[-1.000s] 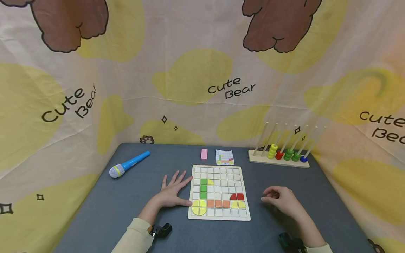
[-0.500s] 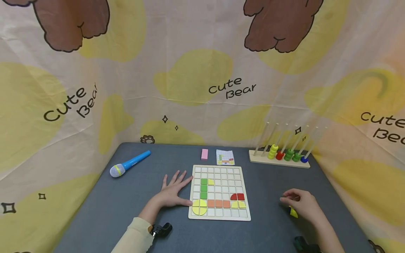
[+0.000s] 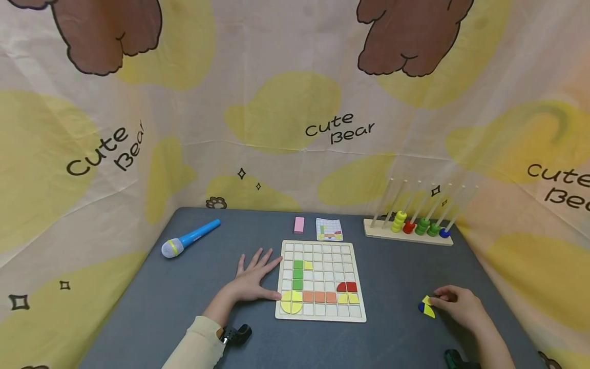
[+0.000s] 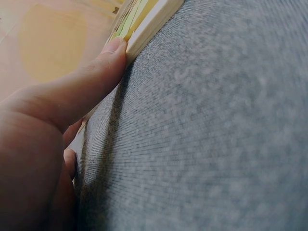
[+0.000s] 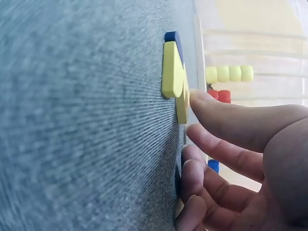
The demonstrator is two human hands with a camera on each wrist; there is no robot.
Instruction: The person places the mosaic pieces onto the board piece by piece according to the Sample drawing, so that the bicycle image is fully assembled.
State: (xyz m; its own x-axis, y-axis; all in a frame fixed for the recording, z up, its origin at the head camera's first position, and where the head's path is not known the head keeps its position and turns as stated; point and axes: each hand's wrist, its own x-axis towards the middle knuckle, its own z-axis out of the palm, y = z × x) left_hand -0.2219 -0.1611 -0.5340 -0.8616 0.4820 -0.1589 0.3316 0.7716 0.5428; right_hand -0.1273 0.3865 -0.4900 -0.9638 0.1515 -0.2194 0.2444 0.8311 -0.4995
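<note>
My left hand (image 3: pixel 251 282) lies spread beside the wooden grid board (image 3: pixel 320 320), its thumb (image 4: pixel 108 57) and index fingertip against the board's left edge. Green, orange, red and yellow tiles fill some of the squares. On the table to the right is a small cluster of loose tiles: a yellow tile (image 3: pixel 428 311), a second yellow tile (image 5: pixel 182 110) and a dark blue tile (image 3: pixel 421 307). My right hand (image 3: pixel 461 307) is at this cluster with its fingers loosely curved. Its thumb tip is at the second yellow tile; in the right wrist view the index fingertip stands apart from the thumb.
Behind the board lie a pink block (image 3: pixel 299 225) and a printed pattern card (image 3: pixel 329 230). A blue toy microphone (image 3: pixel 191 239) is at the back left. At the back right stands a peg counting rack (image 3: pixel 407 233) with coloured beads. A patterned cloth (image 3: pixel 276 102) hangs behind the table.
My right hand has moved right and toward me, uncovering the yellow and blue tiles that it hid before. My left hand stays at the board.
</note>
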